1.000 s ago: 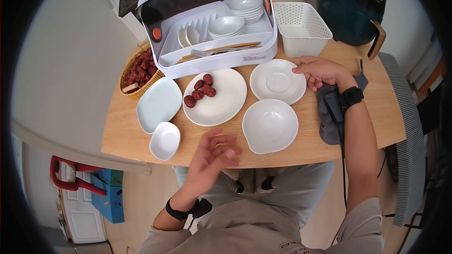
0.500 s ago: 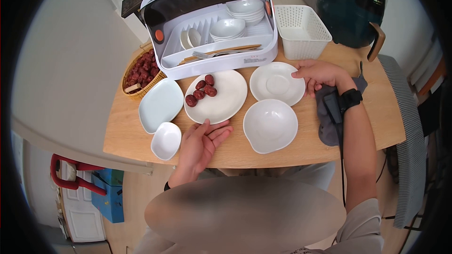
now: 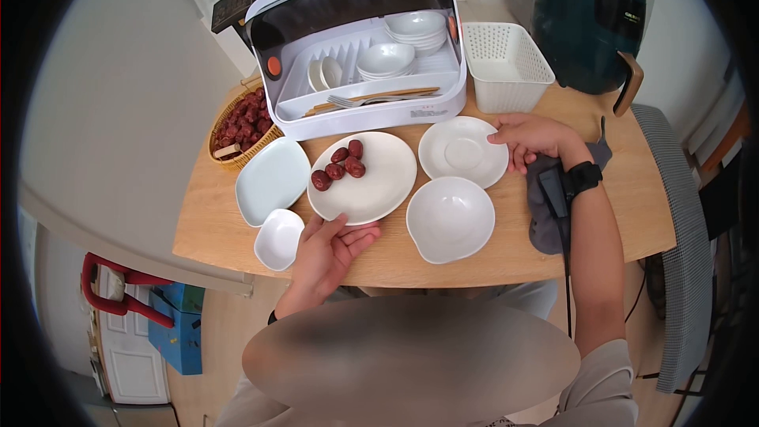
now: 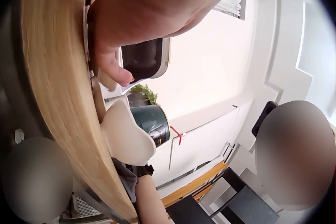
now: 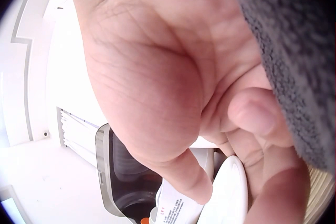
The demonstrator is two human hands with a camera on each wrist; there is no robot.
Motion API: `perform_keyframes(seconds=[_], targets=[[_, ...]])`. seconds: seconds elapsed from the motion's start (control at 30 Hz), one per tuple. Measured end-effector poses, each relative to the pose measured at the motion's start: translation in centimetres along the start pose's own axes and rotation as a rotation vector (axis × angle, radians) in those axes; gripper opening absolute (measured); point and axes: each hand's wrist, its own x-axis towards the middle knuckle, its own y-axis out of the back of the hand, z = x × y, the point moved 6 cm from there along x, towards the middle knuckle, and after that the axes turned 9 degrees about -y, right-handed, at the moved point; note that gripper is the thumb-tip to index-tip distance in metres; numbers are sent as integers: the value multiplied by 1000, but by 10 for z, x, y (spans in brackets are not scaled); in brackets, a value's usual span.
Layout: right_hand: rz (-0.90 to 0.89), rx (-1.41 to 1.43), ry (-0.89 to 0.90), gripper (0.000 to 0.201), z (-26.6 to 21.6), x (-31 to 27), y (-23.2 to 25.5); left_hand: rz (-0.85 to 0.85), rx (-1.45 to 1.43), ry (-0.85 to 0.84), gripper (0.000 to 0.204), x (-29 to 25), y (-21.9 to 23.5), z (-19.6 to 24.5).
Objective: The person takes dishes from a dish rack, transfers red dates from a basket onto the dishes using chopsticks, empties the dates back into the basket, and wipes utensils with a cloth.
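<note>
In the head view a large oval white plate lies mid-table with several red dates at its upper left. My left hand grips the plate's near rim, thumb over the edge and fingers at its underside. On the right, a white saucer has its right rim pinched by my right hand; in the right wrist view the thumb lies beside the white rim. A white spouted bowl sits just in front of the saucer, between the hands. Left of the plate are a pale square dish and a small white bowl.
Behind the plates stands an open dish box with stacked bowls, chopsticks and forks. A wicker basket of dates is at its left, a white perforated basket and a green appliance at its right. A grey cloth lies under my right wrist.
My left hand has moved from above the table's front edge to the large plate's near rim and taken hold of it. The right hand stays at the saucer. The head view has tilted slightly.
</note>
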Motion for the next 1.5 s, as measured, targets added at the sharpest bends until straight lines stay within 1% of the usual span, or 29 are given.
perform_keyframes(seconds=[0.13,0.23,0.37,0.43,0.47,0.57,0.63,0.67,0.73,0.8,0.83,0.9,0.97,1.1,1.17,1.2,1.27,1.3,1.33,1.37,1.4,1.43,1.5], targets=[[4,7,-13,33,0,-2,0,-3,19,-34,29,-16,8,23],[15,-3,-2,33,0,-1,0,31,88,-85,26,-29,15,53],[22,-2,-11,32,-2,-4,-2,67,114,-130,25,-31,54,100],[23,-10,-17,31,-3,-5,-2,128,157,-248,24,-23,71,133],[24,-11,-11,31,-4,-5,-1,160,166,-297,25,-16,85,148],[18,-8,2,30,-2,-3,-2,167,117,-278,25,24,113,185],[3,-12,8,31,-3,-5,-1,182,231,-320,26,53,125,208],[11,-16,15,31,-4,-7,-1,177,228,-329,26,69,136,217],[28,-29,10,31,-5,-9,-2,194,197,-254,28,100,163,230],[29,-44,15,30,-6,-11,-2,209,209,-268,28,116,177,245],[26,-38,11,31,-6,-10,-2,212,160,-240,27,118,177,249],[23,-28,8,31,-5,-10,-2,214,116,-211,26,119,178,251],[31,-47,2,31,-5,-11,-3,267,94,-218,24,113,175,250],[27,-33,5,30,-5,-9,-2,249,93,-193,25,104,179,248],[-5,-26,55,28,-2,-7,-1,269,186,-282,25,84,164,242],[-3,-21,49,28,1,-4,2,266,188,-274,25,73,155,235],[-21,-43,63,35,3,4,4,221,309,-275,25,49,135,223],[-25,-36,59,35,3,4,3,223,307,-241,25,39,127,212],[-54,-12,75,40,-1,2,1,226,310,-236,25,30,120,202],[-84,10,90,45,-4,0,-2,205,290,-188,25,21,113,188],[-87,12,85,45,-5,-1,-3,182,268,-139,24,13,106,174],[-75,-3,81,48,-5,-2,-3,184,267,-132,24,4,100,162],[-63,-20,73,52,-3,-2,-3,106,225,-65,25,-9,83,136]])
